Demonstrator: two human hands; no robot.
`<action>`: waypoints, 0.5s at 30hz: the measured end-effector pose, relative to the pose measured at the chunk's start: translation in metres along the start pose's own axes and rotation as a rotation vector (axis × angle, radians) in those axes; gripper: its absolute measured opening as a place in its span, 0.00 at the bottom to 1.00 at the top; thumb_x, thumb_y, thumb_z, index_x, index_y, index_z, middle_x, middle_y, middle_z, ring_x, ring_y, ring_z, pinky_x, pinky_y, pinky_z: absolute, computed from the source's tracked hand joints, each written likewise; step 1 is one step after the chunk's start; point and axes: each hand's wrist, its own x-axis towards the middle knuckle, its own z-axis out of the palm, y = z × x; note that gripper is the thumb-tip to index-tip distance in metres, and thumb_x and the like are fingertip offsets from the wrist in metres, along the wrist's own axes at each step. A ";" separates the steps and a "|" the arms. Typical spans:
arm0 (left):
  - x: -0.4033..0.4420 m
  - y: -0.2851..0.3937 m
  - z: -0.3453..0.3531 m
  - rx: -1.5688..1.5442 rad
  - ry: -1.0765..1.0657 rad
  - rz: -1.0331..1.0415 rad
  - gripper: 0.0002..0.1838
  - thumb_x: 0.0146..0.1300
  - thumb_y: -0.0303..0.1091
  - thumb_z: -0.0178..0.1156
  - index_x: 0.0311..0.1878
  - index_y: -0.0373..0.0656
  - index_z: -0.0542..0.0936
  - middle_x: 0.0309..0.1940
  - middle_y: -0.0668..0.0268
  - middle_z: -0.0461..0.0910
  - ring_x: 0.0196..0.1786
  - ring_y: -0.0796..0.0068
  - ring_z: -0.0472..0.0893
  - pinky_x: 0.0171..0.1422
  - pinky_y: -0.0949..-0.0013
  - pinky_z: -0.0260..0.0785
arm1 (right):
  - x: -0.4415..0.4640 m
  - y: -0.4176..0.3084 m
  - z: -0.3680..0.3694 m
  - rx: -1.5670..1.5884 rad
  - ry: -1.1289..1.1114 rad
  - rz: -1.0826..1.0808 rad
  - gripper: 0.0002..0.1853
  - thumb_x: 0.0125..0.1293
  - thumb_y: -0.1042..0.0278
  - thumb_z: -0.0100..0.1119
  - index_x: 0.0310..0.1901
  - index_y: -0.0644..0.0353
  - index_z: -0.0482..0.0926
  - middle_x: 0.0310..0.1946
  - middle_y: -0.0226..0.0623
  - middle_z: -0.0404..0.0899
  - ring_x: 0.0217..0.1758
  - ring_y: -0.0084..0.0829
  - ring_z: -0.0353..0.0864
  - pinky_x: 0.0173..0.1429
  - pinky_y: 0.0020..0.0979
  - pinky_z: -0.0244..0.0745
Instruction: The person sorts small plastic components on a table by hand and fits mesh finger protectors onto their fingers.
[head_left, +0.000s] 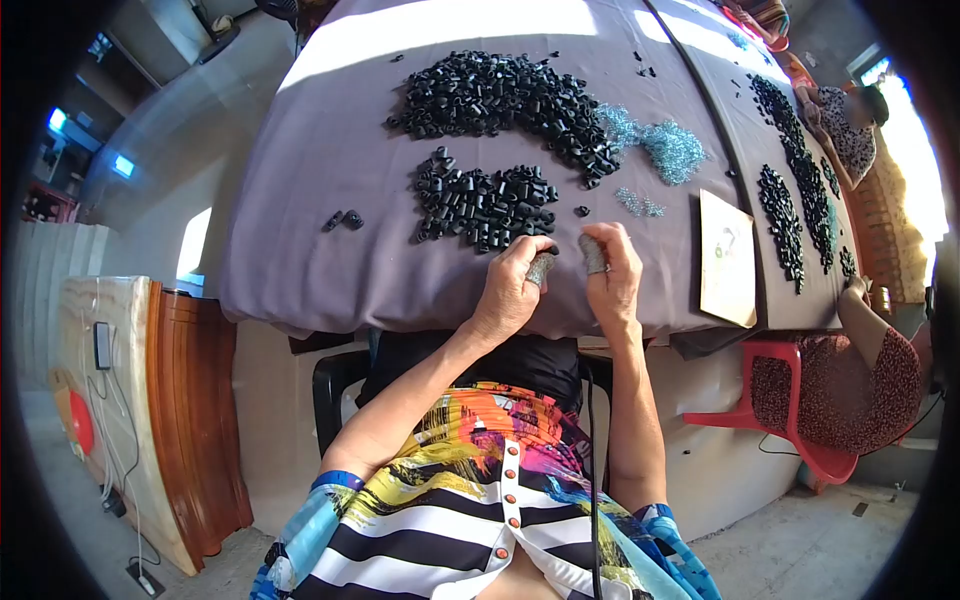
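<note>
My left hand is closed at the table's near edge, pinching a small black plastic piece between thumb and fingertips. Just beside it, my right hand is closed too, its fingertips pressed together; anything in them is too small to make out. Grey wraps cover a digit on each hand. Beyond my left hand lies a pile of short black tubular pieces, and a larger pile sits behind that. Small shiny bluish metal bits are heaped to the right, with a smaller scatter nearer my right hand.
A grey cloth covers the table. A flat board lies to the right. Further right are more black pieces and two people, one near a red plastic chair. A wooden cabinet with cables stands at left.
</note>
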 end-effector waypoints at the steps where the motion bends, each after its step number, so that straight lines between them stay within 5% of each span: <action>1: 0.001 0.000 0.000 -0.028 0.007 0.007 0.13 0.56 0.16 0.48 0.43 0.39 0.74 0.26 0.67 0.74 0.23 0.82 0.74 0.25 0.76 0.67 | -0.001 0.000 0.002 0.014 -0.046 0.024 0.14 0.48 0.88 0.46 0.37 0.63 0.72 0.30 0.43 0.72 0.33 0.41 0.74 0.40 0.31 0.70; 15: 0.001 0.002 -0.003 -0.241 -0.070 -0.209 0.11 0.62 0.21 0.48 0.48 0.39 0.70 0.29 0.64 0.77 0.19 0.84 0.72 0.17 0.80 0.62 | -0.004 -0.005 0.009 0.063 -0.145 0.014 0.17 0.44 0.89 0.46 0.38 0.63 0.71 0.31 0.43 0.71 0.33 0.43 0.73 0.38 0.33 0.69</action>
